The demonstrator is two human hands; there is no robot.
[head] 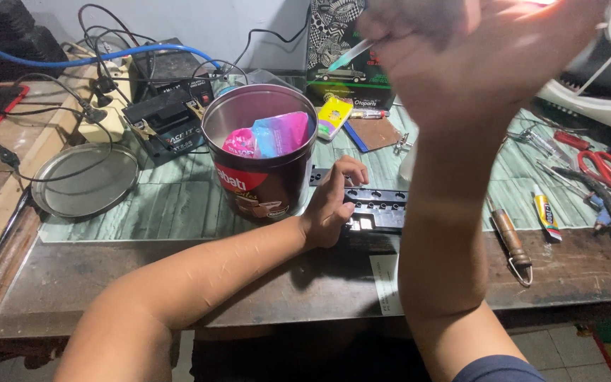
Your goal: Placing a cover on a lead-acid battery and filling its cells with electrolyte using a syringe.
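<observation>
My left hand rests on a flat black plastic part with slots, lying on the green-patterned mat at the table's front. Its fingers curl over the part's left end. My right hand is raised close to the camera, blurred, with its fingers closed on a thin pale tool whose tip points left. A round metal tin with pink and blue packets inside stands just left of my left hand.
A round tin lid lies at the left. Black batteries with cables sit behind the tin. Red-handled scissors, a glue tube, a wooden-handled tool and other hand tools lie at the right.
</observation>
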